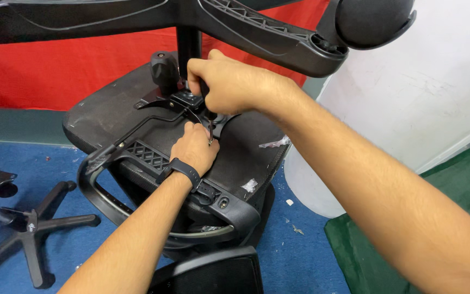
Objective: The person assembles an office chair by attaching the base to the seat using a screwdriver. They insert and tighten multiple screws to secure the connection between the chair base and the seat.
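An office chair lies upside down, its black seat underside (110,111) facing up. My right hand (227,81) is closed around a dark screwdriver handle, the shaft pointing down at the metal mechanism plate (183,100) by the gas-lift column (189,46). My left hand (194,148), with a black band on the wrist, rests on the seat just below and pinches at the screwdriver tip. A black armrest frame (148,155) crosses the seat beside it. The screw itself is hidden by my fingers.
The chair's star base arms (267,32) hang overhead. A separate black star base (28,226) lies on the blue floor at left. A red cloth (39,71) hangs behind, a white wall panel (409,92) stands at right, and a green mat (463,185) lies at lower right.
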